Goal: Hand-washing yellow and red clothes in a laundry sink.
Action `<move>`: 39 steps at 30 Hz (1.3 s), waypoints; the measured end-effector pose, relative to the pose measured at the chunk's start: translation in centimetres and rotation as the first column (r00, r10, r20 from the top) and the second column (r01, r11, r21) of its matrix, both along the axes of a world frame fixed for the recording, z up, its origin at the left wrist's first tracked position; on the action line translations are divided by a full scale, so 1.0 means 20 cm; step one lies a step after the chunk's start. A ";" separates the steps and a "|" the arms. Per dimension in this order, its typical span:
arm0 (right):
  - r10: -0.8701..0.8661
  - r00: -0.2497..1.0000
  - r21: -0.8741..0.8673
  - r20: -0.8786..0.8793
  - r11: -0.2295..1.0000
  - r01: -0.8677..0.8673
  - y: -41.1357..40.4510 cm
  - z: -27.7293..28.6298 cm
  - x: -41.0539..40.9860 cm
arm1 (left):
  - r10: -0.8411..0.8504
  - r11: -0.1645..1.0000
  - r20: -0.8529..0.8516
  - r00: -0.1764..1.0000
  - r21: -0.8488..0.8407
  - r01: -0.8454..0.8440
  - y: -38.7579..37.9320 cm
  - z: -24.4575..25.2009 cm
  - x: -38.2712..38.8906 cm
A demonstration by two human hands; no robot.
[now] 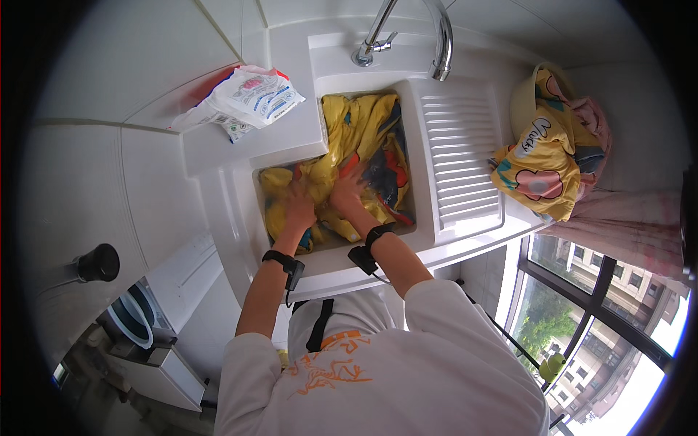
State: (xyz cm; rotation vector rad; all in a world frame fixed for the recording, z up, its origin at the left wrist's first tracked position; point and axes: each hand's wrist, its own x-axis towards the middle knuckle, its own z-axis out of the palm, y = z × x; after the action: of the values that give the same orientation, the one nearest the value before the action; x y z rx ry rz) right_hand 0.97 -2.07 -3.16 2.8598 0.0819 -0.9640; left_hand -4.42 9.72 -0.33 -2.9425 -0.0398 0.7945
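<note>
A soaked yellow patterned cloth (332,139), with dark grey and red parts, lies bunched in water in the white laundry sink (413,163). My left hand (300,206) is down on the cloth in the left part of the basin. Its fingers are blurred and partly under water, so their grip is unclear. To its right, my right hand (349,188) rests on the cloth with its fingers spread, beside the dark grey part. Each wrist wears a black strap with a small device.
A chrome faucet (444,49) arches behind the basin. Right of it is a ribbed washboard (461,158). A cream bucket (523,101) with a yellow flowered cloth (545,169) hanging out stands at the far right. A white plastic bag (256,98) lies on the left ledge.
</note>
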 end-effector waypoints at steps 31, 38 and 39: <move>0.090 0.958 0.189 -0.272 0.981 -0.039 -0.14 -0.56 -0.46 | -0.206 0.970 -0.260 0.943 0.076 0.233 0.13 -0.10 -0.12; 0.434 0.858 0.358 -0.275 0.874 -0.328 -0.26 -0.68 -0.49 | -0.403 0.899 -0.162 0.901 0.110 0.423 0.10 -0.15 -0.05; 0.141 0.990 0.027 0.011 0.990 -0.141 -0.11 -0.54 -0.47 | -0.384 0.905 -0.177 0.906 0.119 0.407 0.13 -0.16 -0.09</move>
State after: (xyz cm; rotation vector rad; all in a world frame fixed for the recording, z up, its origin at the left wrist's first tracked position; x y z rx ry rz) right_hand -8.34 -4.24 -13.90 2.8374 0.2940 -0.9286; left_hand -6.14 12.26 -3.59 -2.6032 0.4733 0.8933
